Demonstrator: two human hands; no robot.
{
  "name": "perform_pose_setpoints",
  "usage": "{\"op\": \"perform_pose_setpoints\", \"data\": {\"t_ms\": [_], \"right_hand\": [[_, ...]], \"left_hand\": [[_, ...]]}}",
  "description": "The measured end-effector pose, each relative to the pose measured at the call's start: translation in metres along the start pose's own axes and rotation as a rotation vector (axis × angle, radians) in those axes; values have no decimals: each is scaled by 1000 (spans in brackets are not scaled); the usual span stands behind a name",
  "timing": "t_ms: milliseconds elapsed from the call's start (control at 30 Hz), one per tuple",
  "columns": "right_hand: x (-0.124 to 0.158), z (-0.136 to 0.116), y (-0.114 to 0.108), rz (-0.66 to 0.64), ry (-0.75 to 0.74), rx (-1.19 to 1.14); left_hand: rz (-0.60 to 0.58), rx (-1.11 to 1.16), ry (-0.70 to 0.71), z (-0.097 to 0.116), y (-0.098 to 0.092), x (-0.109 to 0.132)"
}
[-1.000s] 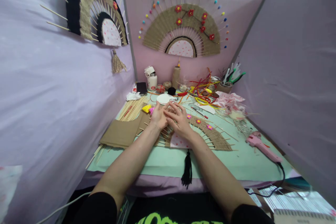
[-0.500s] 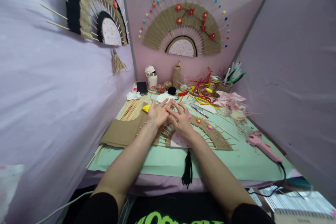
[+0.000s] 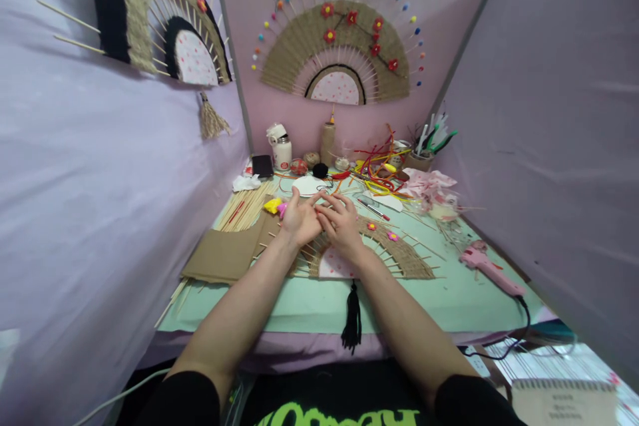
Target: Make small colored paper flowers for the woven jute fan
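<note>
My left hand (image 3: 301, 222) is held palm up above the table, its fingers stretched out. Over it, my right hand (image 3: 343, 226) bends its fingers down against the left palm and fingers. A tiny reddish bit shows where the fingertips meet; it is too small to name. Beneath both hands lies a woven twine fan (image 3: 417, 261) with thin stick ribs, small pink and orange flowers and a spotted half-round centre (image 3: 332, 265). From its lower edge hangs a black tassel (image 3: 352, 319). Beside my left thumb are a yellow lump (image 3: 272, 205) and a pink lump (image 3: 283, 210), both partly bunched up.
Brown cardboard (image 3: 219, 254) and a pile of thin sticks (image 3: 242, 208) lie left. A pink glue gun (image 3: 492, 269) rests right, its cord over the edge. Farther back are a pen (image 3: 374, 210), a white bottle (image 3: 281, 150) and coloured pipe cleaners (image 3: 379, 166). Finished fans hang on the walls.
The whole view has shifted slightly, so things appear a little farther left. The right fingers are drawn closer together on the left palm, and the pink lump shows more clearly.
</note>
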State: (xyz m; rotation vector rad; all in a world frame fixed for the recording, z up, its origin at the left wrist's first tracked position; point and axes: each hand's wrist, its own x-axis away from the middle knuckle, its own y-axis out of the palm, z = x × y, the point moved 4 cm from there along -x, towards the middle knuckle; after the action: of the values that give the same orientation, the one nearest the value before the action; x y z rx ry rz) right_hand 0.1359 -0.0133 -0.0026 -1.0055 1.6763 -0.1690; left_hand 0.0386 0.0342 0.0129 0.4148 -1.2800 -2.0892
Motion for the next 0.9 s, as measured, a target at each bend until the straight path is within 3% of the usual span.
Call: {"op": "perform_pose_setpoints", "data": {"t_ms": [200, 367, 433, 500, 667, 767, 900], "right_hand": [[-3, 3, -8, 62, 85, -144], [-14, 27, -32, 199, 238, -213], [-21, 42, -33, 128, 300, -244], [-25, 53, -26, -27, 323, -225], [-25, 68, -4, -345, 329, 67], [-23, 69, 5, -437, 284, 222], [-22, 68, 9, -468, 267, 325]], "left_hand": [[21, -5, -6, -3, 0, 0], [160, -29, 107, 17, -11, -1], [198, 5, 178, 28, -16, -1], [217, 38, 233, 35, -19, 0], [232, 60, 288, 42, -21, 1], [232, 65, 288, 43, -20, 2], [240, 71, 293, 45, -20, 3]]}}
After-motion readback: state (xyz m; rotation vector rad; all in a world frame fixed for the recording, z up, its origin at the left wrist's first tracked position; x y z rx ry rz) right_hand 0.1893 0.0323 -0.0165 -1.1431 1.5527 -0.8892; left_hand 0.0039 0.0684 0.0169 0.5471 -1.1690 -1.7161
